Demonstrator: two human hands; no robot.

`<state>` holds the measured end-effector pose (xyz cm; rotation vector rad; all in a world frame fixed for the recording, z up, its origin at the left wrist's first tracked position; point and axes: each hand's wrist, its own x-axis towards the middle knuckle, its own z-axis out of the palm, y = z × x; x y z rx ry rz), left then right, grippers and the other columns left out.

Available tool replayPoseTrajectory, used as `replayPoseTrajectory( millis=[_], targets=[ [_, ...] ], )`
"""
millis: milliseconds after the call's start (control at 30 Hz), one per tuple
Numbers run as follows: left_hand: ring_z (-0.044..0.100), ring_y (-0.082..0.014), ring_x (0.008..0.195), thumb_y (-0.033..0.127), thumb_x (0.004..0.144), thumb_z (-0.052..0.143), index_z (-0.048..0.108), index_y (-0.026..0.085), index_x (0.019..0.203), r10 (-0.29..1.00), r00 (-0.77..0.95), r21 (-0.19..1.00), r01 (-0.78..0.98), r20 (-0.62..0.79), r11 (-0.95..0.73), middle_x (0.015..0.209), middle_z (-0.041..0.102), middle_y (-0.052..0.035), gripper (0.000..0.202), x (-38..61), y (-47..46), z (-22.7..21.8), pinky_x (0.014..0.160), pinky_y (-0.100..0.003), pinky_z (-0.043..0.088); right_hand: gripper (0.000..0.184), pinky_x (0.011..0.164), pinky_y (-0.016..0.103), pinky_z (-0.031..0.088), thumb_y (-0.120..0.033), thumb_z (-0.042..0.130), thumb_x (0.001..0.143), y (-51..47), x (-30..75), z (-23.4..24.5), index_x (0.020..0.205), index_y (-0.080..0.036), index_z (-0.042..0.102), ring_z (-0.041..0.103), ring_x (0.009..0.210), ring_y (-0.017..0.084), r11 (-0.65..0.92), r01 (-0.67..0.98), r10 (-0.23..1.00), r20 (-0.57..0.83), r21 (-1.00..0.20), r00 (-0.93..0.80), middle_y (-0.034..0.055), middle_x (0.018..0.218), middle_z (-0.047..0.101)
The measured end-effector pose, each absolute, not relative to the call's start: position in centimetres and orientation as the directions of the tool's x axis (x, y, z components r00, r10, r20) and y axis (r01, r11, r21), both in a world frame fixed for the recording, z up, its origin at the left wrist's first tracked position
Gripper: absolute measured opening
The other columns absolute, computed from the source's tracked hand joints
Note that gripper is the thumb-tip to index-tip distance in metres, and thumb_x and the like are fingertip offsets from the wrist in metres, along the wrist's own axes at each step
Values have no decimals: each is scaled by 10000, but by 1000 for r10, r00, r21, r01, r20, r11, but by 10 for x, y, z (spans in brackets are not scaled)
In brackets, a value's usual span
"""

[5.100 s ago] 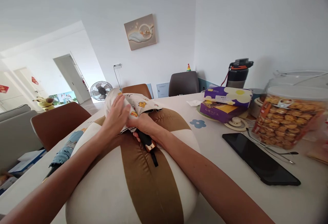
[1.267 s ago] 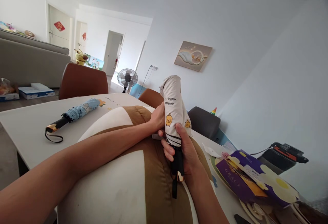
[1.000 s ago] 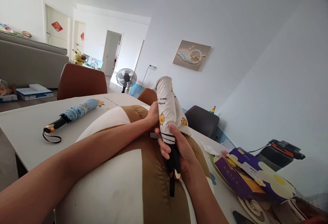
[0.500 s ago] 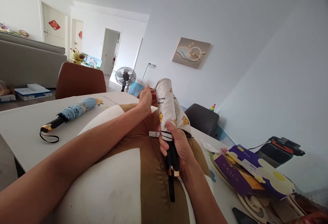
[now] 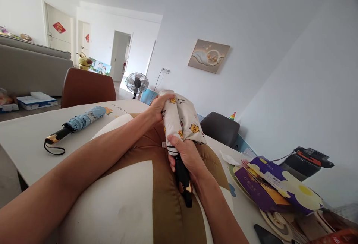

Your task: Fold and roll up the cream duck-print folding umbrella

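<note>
Loosely furled white umbrella [image 5: 171, 121], cloth [image 5: 188, 113] printed with yellow cartoon figures [image 5: 195, 127], black handle [image 5: 181, 173] gold-trimmed; left grip [image 5: 159, 106] holds its top, right grip [image 5: 188, 154] holds where cloth meets handle.

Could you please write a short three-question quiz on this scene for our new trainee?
1. Which hand grips the white umbrella near its handle?
2. True or false: the blue umbrella lies on the table.
3. Which colours does the cushion have? A) red and green; B) white and brown; C) black and pink.

Key:
1. The right hand; the left hand is at the far end.
2. True.
3. B.
</note>
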<state>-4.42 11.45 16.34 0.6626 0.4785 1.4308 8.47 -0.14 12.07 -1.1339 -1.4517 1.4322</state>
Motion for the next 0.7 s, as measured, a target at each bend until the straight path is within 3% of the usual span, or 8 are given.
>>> replayPoseTrajectory(
  millis=[167,300,433,500,600,700],
  targets=[
    [584,-158,607,162,609,685,617,117,848,989,83,659,-752,121,-18,655,610,-34,252,-46,116,163,738,-350,532,377,280,184,372,-498,630,762,0,87,122,643,-149,551,444,288,95,-106,-26,945,-92,-994,-315,0,382,513],
    [606,-173,666,174,625,663,621,118,811,988,82,644,-764,131,-22,675,625,-44,199,-48,110,166,777,-349,529,267,320,205,451,-393,690,750,-1,87,126,784,-147,593,564,411,135,-168,-154,946,-115,-974,-303,30,537,608],
    [630,-200,735,199,656,625,624,123,803,975,130,618,-786,182,-10,702,647,-56,165,-47,101,170,803,-351,528,244,530,261,595,-303,693,761,-1,86,128,884,-107,618,686,713,196,-234,-280,931,-131,-931,-342,108,815,682],
    [632,-202,741,215,667,618,626,119,809,969,145,606,-796,200,-6,702,650,-57,172,-47,100,170,805,-349,529,251,615,281,609,-297,655,792,-1,87,128,915,-81,624,691,786,203,-286,-300,902,-149,-910,-406,134,895,681],
    [630,-204,748,242,674,623,622,113,813,963,171,603,-797,209,11,703,647,-61,190,-45,104,166,805,-351,529,267,446,205,546,-322,622,817,0,89,127,922,-77,622,645,571,137,-345,-264,861,-191,-901,-472,98,778,673],
    [627,-239,833,277,668,639,611,113,840,968,179,653,-757,175,22,767,651,-83,239,-45,115,158,821,-375,520,203,285,145,391,-292,652,790,3,87,124,812,-98,597,493,390,63,-293,-273,902,-170,-916,-396,24,635,607]
  ],
)
